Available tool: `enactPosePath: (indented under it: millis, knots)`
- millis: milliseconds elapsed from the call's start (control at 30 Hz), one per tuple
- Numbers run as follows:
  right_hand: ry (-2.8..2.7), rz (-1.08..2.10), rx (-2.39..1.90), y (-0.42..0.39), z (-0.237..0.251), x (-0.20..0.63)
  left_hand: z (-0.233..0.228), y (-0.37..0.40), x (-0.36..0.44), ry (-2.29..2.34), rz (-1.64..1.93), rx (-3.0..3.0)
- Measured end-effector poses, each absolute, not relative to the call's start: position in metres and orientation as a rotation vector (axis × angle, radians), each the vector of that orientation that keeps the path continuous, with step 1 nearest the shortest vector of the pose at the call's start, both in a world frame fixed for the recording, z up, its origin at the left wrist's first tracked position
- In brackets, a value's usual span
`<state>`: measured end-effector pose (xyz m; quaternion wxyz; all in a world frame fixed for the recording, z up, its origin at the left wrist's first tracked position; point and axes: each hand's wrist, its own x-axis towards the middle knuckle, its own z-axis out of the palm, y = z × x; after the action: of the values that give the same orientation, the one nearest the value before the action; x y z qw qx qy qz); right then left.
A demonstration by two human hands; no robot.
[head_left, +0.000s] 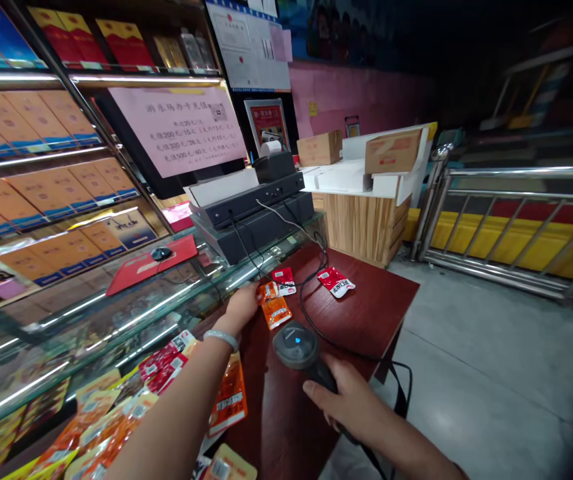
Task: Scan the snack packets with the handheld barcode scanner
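Note:
My right hand point(349, 397) is wrapped around the handle of a black barcode scanner point(296, 347), whose blue light is lit. The scanner head is above the dark red table, just below a flat orange snack packet point(276, 312). My left hand point(243, 307), with a pale bangle on the wrist, grips the edge of a smaller orange snack packet point(268, 291); its fingertips are partly hidden. Right beside that lies a red and white packet point(285, 279). Another red and white packet point(335, 282) rests farther right. A larger orange packet point(231, 393) sits beneath my left forearm.
The scanner's black cable point(309, 317) loops across the dark red table point(366, 313). Many snack packets point(101, 420) are heaped at lower left. A glass counter point(131, 320) bears a mouse point(160, 253) and cash drawer point(251, 230). A metal railing point(516, 173) stands right.

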<state>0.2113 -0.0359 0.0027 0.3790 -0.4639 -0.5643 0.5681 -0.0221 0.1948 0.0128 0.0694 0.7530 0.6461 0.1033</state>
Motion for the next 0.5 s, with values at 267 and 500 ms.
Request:
enactPosePath:
  millis: [267, 500]
  knots:
    - [-1.49, 1.415, -1.175, -0.035, 0.003, 0.211, 0.022, 0.19, -0.026, 1.996, 0.503, 2.028]
    - [-1.511, 1.369, -1.167, -0.047, 0.003, 0.211, 0.015, 0.125, -0.044, 1.767, 1.062, 1.46]
